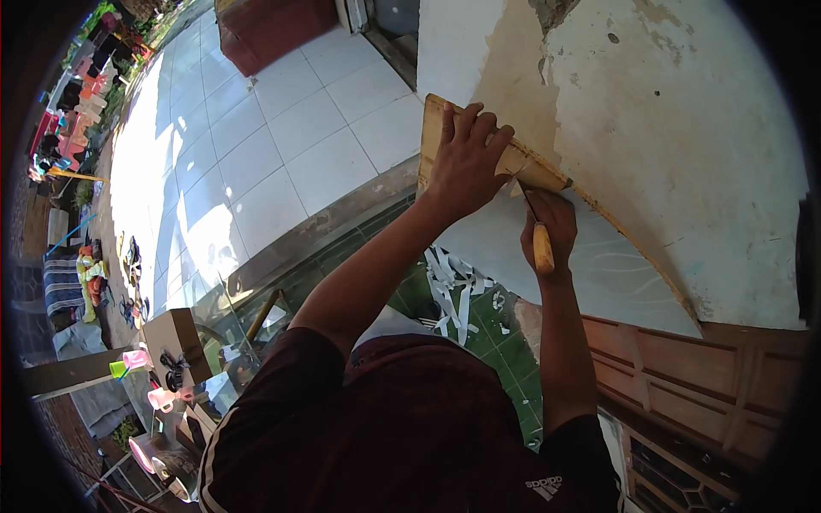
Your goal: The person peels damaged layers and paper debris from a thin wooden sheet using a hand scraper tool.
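My left hand [466, 162] lies flat with spread fingers on a long wooden batten [634, 250], pressing it against the wall [684, 128]. The wall is white plaster with bare tan patches and chipped spots. Just below the batten, my right hand [552, 224] is closed around the yellow wooden handle of a scraping tool [542, 250]. Its thin blade points up to the batten's edge next to my left hand. Under the batten the wall is smooth pale grey with faint curved marks.
White scraps [453, 286] lie on green tiles far below. A white tiled floor [256, 154] spreads to the left, with a red-brown sofa [274, 30] at the top. A cardboard box [175, 338] and pink cups [137, 359] sit lower left. Brown wooden framing [684, 376] runs under the wall.
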Available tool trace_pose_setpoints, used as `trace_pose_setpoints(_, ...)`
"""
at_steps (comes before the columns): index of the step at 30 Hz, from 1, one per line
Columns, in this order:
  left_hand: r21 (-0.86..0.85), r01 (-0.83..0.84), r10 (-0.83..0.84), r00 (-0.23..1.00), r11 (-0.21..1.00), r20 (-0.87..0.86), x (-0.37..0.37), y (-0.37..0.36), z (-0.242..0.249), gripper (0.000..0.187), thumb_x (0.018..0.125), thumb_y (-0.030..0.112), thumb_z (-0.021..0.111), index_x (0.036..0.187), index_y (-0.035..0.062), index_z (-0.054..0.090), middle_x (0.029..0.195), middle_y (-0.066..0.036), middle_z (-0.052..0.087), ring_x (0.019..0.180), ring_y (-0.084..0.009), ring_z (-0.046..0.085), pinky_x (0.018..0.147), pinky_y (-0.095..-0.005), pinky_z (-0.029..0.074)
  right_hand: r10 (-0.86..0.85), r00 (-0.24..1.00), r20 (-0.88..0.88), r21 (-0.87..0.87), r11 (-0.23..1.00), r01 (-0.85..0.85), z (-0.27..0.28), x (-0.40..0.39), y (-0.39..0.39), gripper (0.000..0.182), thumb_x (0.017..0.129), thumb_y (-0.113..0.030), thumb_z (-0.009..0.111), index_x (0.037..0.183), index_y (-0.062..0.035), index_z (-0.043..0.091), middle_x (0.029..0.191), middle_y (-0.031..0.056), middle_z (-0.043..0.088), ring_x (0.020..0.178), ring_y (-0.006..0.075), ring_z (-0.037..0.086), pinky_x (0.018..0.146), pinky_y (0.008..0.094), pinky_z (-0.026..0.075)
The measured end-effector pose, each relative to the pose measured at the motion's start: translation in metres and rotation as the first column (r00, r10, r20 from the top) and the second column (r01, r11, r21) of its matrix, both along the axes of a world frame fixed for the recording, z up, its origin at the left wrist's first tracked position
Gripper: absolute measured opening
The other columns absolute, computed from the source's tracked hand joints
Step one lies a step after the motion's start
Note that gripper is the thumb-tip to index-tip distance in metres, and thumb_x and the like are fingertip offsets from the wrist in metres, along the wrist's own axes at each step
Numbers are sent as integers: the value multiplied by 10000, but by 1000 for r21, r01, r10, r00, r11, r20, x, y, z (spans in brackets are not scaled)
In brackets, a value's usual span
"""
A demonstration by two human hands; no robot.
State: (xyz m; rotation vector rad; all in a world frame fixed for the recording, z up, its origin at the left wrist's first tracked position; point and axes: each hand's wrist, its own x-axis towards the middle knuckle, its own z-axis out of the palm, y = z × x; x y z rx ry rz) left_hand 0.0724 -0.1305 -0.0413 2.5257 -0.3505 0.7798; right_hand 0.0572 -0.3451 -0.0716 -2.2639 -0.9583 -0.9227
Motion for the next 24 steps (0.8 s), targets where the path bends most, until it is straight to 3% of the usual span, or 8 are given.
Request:
trace_pose_setpoints(16,-23,18,-17,999,1000,40,3,-2,-4,738,686,307,946,1319,117,619,1314,-118,546,1393,-356,437,1262,-672,158,-29,991,-129,0,1000,29,13,-8,7,234,869,68,721,1079,-32,748,1084,105,769,1018,301,716,944,426,541)
trace_pose_setpoints(19,-27,20,-18,998,999,52,4,-1,-2,741,681,307,948,1318,118,620,1302,-116,552,1379,-355,445,1257,-672,163,-14,996,-92,44,999,18,-1,-1,1,417,773,25,701,1185,-40,719,1142,141,748,1058,343,693,971,447,494)
trace_pose_setpoints(24,-33,27,-24,998,999,62,3,-2,-6,743,683,309,950,1320,118,618,1297,-113,557,1375,-353,449,1256,-670,170,7,984,-180,3,1000,-6,2,-4,-2,448,751,15,696,1195,-42,717,1149,141,745,1074,349,686,975,450,486)
